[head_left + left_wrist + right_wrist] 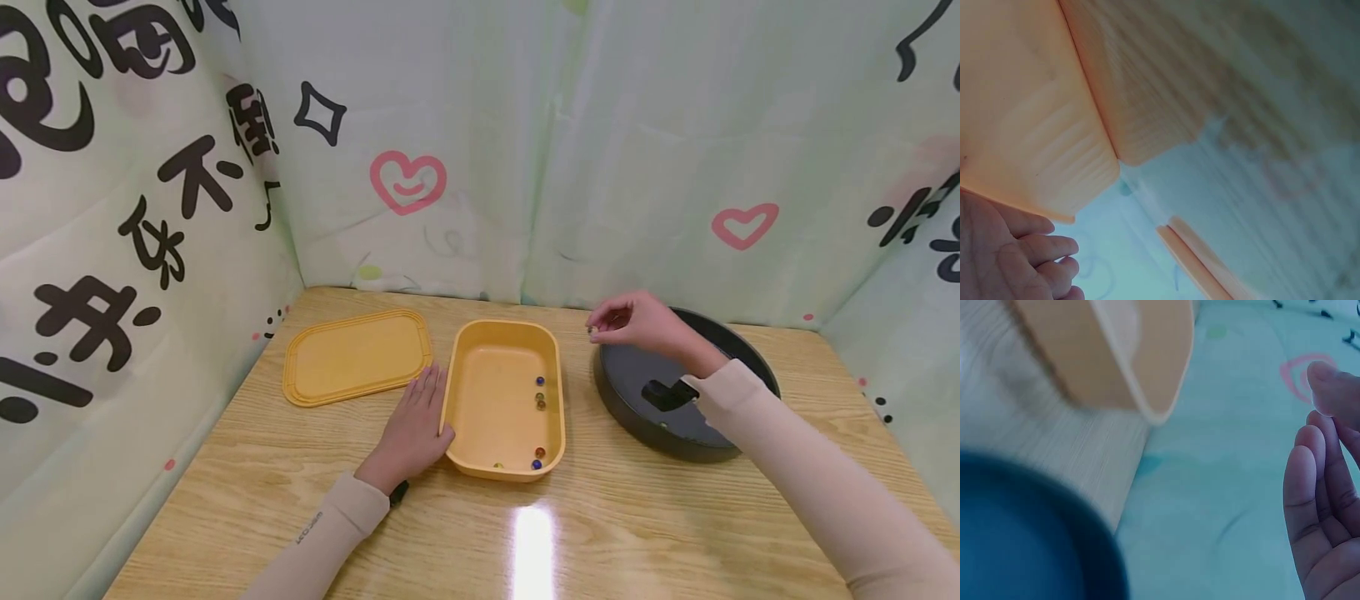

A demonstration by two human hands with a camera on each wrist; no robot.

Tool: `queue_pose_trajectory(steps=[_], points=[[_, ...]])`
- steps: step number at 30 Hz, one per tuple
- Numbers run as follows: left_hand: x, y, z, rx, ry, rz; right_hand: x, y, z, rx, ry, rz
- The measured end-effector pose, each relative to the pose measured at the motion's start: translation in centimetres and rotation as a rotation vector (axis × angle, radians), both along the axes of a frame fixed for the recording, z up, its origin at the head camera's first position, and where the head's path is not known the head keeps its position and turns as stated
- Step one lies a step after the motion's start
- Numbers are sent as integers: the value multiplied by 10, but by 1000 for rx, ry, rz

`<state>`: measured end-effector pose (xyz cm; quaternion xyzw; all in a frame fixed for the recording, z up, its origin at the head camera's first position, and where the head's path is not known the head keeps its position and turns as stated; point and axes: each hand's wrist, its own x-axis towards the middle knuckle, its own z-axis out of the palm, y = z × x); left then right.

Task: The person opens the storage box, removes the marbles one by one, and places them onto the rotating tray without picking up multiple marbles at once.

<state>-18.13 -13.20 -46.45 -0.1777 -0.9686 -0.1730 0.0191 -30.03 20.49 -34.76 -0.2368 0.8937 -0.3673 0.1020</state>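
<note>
A yellow rectangular box (pixel 468 400) stands in the middle of the table, with several glass marbles inside, among them a blue marble (pixel 540 381) and a red marble (pixel 540 452). My left hand (pixel 411 437) lies against the box's left side, fingers straight and thumb at the rim; in the left wrist view its fingers (pixel 1054 247) show beside the box wall (pixel 1035 112). Over the near-left rim of a dark round pan (pixel 626 408), my right hand (pixel 633 321) pinches a small marble (pixel 592 330) between thumb and fingertips. The right wrist view hides that marble behind the fingers (pixel 1300 481).
A flat yellow lid (pixel 358 357) lies left of the box, close to the left fingertips. Inside the pan is a small marble (pixel 663 425), partly in the right arm's surroundings. Printed curtains (pixel 480 233) rise behind the table (pixel 450 542) and on both sides.
</note>
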Motion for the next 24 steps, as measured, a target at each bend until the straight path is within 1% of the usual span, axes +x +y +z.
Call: queue_pose_trajectory(steps=[4, 8, 11, 13, 17, 24], points=[[0, 0, 1, 4, -5, 0, -7, 32, -9, -22, -9, -58], [1, 0, 1, 9, -6, -1, -15, 63, -19, -61, 10, -119], [0, 0, 1, 13, -9, 1, -20, 82, -26, -69, 40, -183], [0, 1, 2, 7, -16, 4, -24, 94, -31, -69, 45, -231], [0, 1, 2, -8, -25, 8, -28, 112, -41, -41, 45, -310], [0, 1, 2, -7, -33, 11, -33, 134, -63, -19, 35, -400]])
